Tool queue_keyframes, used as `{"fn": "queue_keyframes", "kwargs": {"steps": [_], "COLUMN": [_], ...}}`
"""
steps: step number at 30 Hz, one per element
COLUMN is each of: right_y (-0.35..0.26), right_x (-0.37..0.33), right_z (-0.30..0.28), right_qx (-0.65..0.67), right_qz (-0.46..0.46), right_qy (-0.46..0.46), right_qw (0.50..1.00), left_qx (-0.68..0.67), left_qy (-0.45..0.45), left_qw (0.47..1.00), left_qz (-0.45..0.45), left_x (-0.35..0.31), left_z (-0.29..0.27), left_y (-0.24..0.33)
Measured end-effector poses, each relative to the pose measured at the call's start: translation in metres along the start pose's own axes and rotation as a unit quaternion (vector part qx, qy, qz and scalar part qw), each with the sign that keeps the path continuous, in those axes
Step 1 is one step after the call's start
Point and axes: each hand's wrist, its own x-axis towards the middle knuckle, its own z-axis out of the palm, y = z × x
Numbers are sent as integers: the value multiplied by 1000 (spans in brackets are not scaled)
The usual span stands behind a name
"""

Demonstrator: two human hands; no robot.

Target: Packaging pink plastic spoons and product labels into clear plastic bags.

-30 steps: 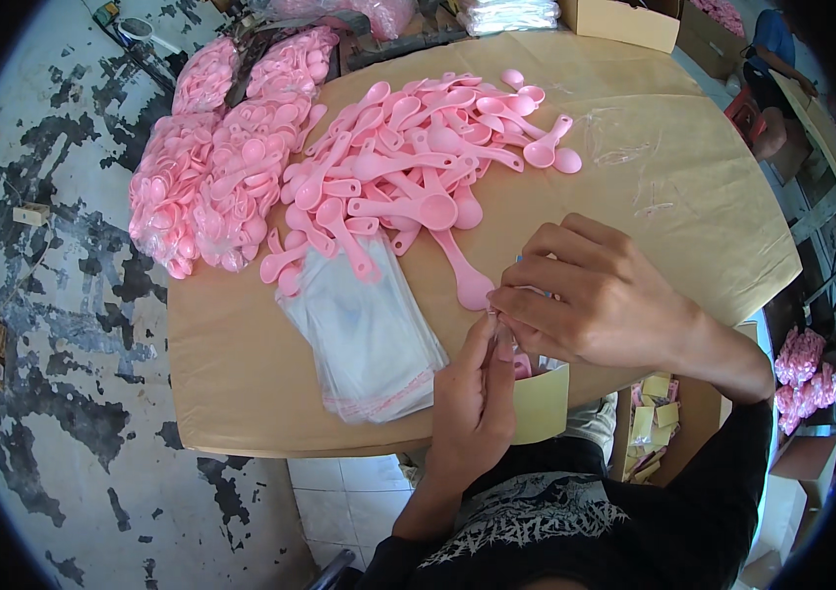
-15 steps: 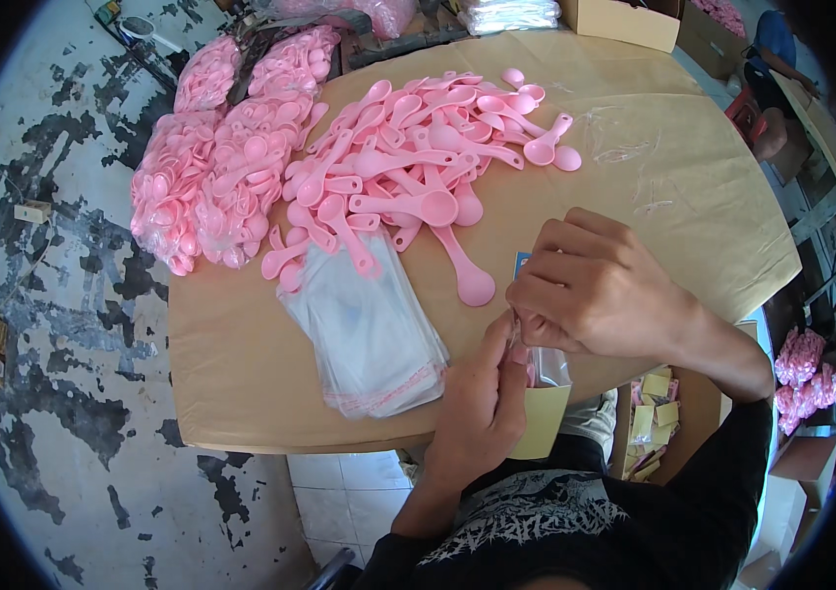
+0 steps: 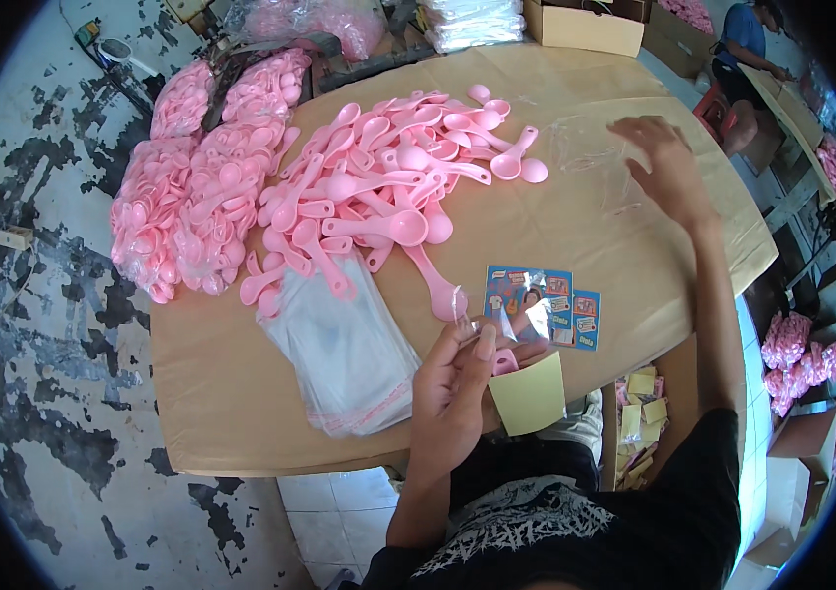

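Brown-covered table (image 3: 624,246) takes up most of the frame. Heap of pink spoons (image 3: 378,182) at upper middle; stack of clear bags (image 3: 349,359) lower left of centre, spoons lying over its top end.

Right hand (image 3: 661,165) at upper right: fingers loosely spread, nothing seen in them. Plastic scraps (image 3: 575,146) lie near; contact, cannot tell. Left hand (image 3: 452,393) at lower middle: thumb and fingers pinching a small packet there, by the near table edge. In the packet: yellow card (image 3: 528,395) outermost, crumpled clear film (image 3: 473,327) at the thumb, pink spoon end (image 3: 504,361) just above the card.

Handling, my judgement: pinch firm but light, as thin film likely creases or tears. Smooth the mouth flat before pressing any flap, keep card and spoon end below the fold, work outward from the middle.

Print: blue cards (image 3: 586,329) right of the packet overlap, carrying pictures and lettering; smallest lines too fine to read. Yellow card's facing side shows no print. Pinkish band on the stack's lower end, unreadable.
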Motion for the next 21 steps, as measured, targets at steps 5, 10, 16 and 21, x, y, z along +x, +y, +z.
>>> {"fn": "queue_keyframes", "kwargs": {"steps": [5, 10, 16, 21], "right_y": [-66, -143, -144, -138], "right_x": [5, -4, 0, 1], "right_z": [-64, -83, -75, -67], "right_qx": [448, 647, 706, 685], "right_qz": [159, 47, 113, 23], "right_qy": [-10, -197, -204, -201], "right_qw": [880, 735, 669, 699], "left_qx": [20, 76, 24, 75], "left_qy": [0, 5, 30, 47], "left_qw": [997, 987, 999, 994], "left_qz": [78, 139, 21, 71], "left_x": [-3, 13, 6, 5], "left_z": [-12, -3, -17, -10], "left_y": [-7, -9, -13, -5]}}
